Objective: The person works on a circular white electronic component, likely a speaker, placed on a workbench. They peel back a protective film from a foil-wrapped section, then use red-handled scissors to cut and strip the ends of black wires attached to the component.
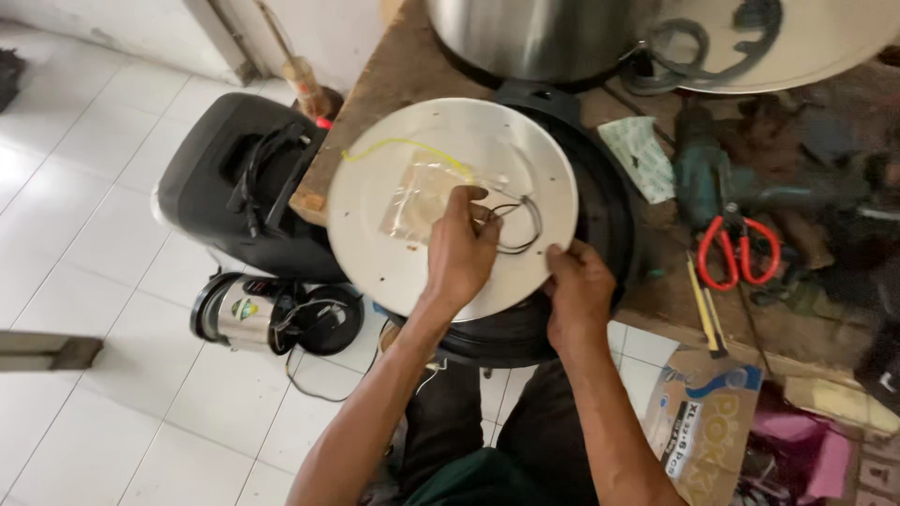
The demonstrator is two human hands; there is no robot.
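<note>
Two hands work one round metal plate [375, 206] lying on a black ring base [614, 225] at the worktop [394, 66] edge. Left hand [461, 253] presses down on black wires [520, 225] beside one clear plastic bag [417, 197], fingers together; right hand [579, 290] grips the plate's rim. One pair of red-handled scissors [741, 251] lies well apart.
</note>
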